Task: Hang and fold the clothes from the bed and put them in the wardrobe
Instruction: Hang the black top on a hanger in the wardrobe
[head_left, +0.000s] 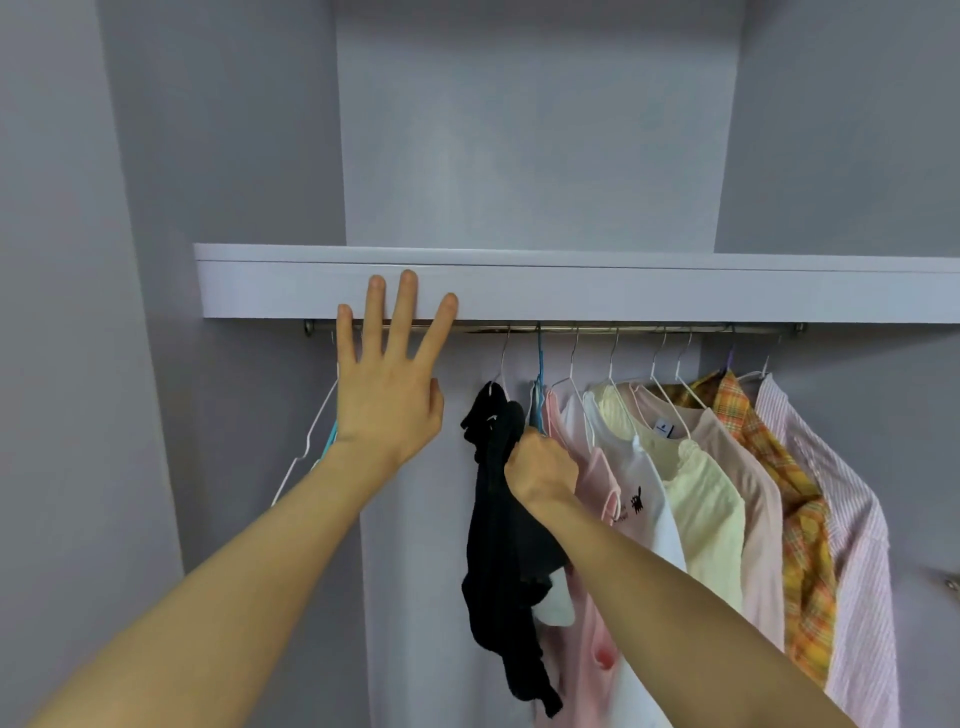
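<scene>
Inside the grey wardrobe (234, 156), the far left of the metal rail (623, 328) carries an empty white wire hanger (306, 441), with a sliver of a turquoise one just behind it, both partly hidden by the left forearm. Next comes the left hand (387, 395), raised with its back to the camera, fingers straight and spread, holding nothing; the fingertips (409, 283) lie across the front edge of the shelf (623, 291) that runs above the rail, though whether they press on it cannot be told.

Right of that hand, past a bare stretch of rail, hangs a black garment (498, 545), bunched and crumpled, trailing down in folds from a white wire hanger. The right hand (540, 467) is curled tightly around the upper part of this garment, knuckles toward the camera, just beside a blue hanger (539, 384).

Further right the clothes sit close together on white hangers, touching one another: a pale pink top (597, 493), a white T-shirt (634, 483) with a small black print on the chest, a cream top (701, 499) with a small label at the neck, another pale pink garment (758, 519), an orange and yellow plaid shirt (800, 545), and at the far right a pink and white striped shirt (852, 571).
</scene>
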